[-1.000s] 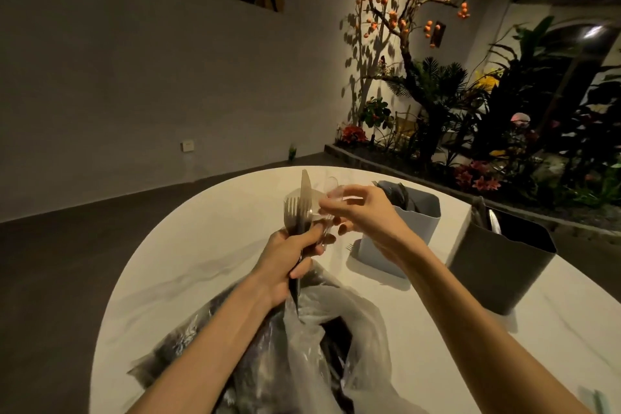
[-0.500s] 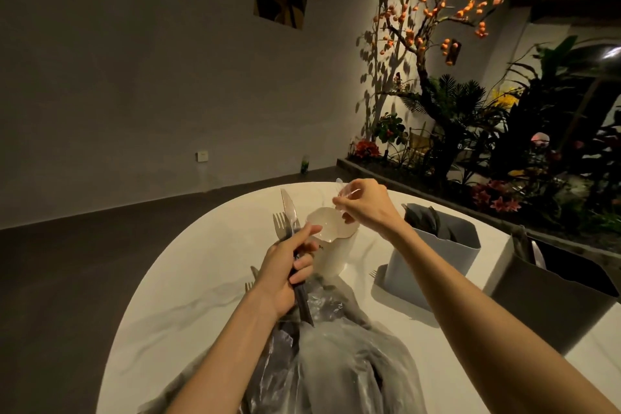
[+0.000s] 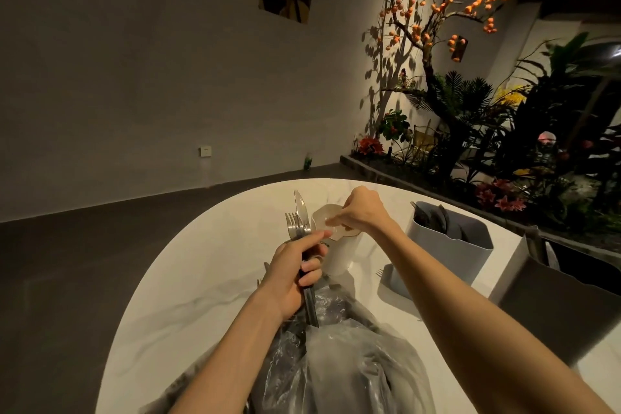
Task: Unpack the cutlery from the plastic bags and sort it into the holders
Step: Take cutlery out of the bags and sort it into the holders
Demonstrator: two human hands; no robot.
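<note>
I see the left hand (image 3: 295, 270) clenched round a fork (image 3: 293, 223) and knife (image 3: 301, 212), upright above the plastic bags (image 3: 339, 363) at the table's (image 3: 188, 279) near edge, while the right hand (image 3: 361, 212) pinches something small over the cream holder (image 3: 339, 255) toward the far edge.

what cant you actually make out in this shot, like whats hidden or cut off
All in the head view:
- What the right hand pinches over the white holder: small, pale, blurred.
- Inside of the white holder: covered by that hand.
- Handles of the fork and knife: wrapped by the left hand.
- Contents of the plastic bags: crumpled film and arms hide them; bottom edge cuts them off.
- Dark holder: contents too dark to tell.
</note>
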